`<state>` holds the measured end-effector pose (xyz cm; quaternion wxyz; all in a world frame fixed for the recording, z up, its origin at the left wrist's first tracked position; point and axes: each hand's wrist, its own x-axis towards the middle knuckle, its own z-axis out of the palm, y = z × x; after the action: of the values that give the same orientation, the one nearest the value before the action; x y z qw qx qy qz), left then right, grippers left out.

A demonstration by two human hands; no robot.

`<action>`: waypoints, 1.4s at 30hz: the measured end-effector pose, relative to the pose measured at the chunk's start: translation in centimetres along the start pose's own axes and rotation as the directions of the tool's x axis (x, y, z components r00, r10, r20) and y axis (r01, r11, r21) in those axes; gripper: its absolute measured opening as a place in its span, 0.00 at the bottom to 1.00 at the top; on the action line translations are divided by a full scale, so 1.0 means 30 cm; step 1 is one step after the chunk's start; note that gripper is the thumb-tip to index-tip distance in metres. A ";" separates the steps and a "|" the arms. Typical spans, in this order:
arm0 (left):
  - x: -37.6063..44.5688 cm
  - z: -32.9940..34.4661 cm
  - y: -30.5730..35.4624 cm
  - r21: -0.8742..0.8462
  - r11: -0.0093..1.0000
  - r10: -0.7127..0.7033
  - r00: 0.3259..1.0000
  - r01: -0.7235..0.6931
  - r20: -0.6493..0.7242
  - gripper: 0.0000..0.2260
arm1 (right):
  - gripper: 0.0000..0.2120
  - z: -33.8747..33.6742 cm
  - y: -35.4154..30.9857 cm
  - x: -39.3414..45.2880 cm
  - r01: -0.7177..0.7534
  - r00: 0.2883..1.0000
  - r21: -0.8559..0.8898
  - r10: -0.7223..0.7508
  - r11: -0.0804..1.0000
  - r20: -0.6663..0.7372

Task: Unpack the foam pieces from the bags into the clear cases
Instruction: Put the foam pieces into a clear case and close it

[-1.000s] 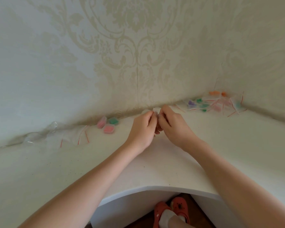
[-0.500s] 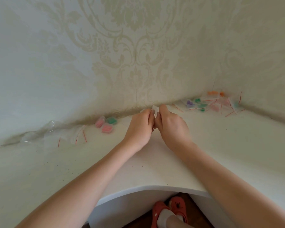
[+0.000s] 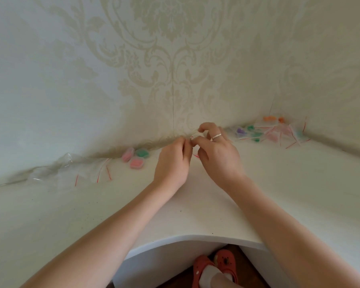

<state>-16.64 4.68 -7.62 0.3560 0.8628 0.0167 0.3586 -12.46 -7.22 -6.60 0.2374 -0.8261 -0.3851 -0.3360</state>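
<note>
The right hand point(image 3: 217, 156) has lifted its fingers apart; both it and the left hand point(image 3: 173, 161) pinch a clear red-edged bag point(image 3: 193, 146) near the desk's point(image 3: 195, 204) back edge.

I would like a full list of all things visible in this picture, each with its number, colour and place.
small bag: one, clear with red lines, pinched between both hands
filled cases: three, two pink and one green inside, by the wall, left of the hands
empty bags: a few, clear with red strips, far left by the wall
full bags: a pile, purple, green, pink and orange pieces, right corner
table: one, white
shoes: two, red, on the floor below
ring: one, silver, right hand
left hand: pinches the bag
right hand: pinches the bag
</note>
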 end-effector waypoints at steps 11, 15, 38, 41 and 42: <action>-0.026 0.008 0.016 0.198 0.903 0.394 0.919 -0.381 -0.030 0.15 | 0.20 0.002 0.031 0.002 -0.345 0.907 0.132 0.293 0.929 0.301; -0.027 0.013 0.026 0.026 0.963 0.269 0.963 -0.269 -0.019 0.14 | 0.31 0.014 0.038 0.004 -0.322 0.939 0.342 0.252 0.883 0.233; 0.046 -0.001 -0.030 -0.557 0.784 -0.331 0.944 0.274 -0.003 0.05 | 0.09 0.019 0.010 0.002 -0.372 0.925 0.554 0.248 0.745 0.289; 0.044 0.004 -0.024 -0.537 0.806 -0.296 0.955 0.247 -0.006 0.06 | 0.07 0.021 0.016 0.001 -0.355 0.933 0.552 0.252 0.755 0.256; 0.044 0.005 -0.022 -0.530 0.813 -0.287 0.958 0.240 -0.008 0.06 | 0.06 0.023 0.018 0.000 -0.354 0.934 0.549 0.252 0.757 0.255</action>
<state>-15.42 5.45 -7.32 0.6224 0.7058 0.0534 0.3340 -11.78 -7.09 -7.12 0.4991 -0.7883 -0.3489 -0.0881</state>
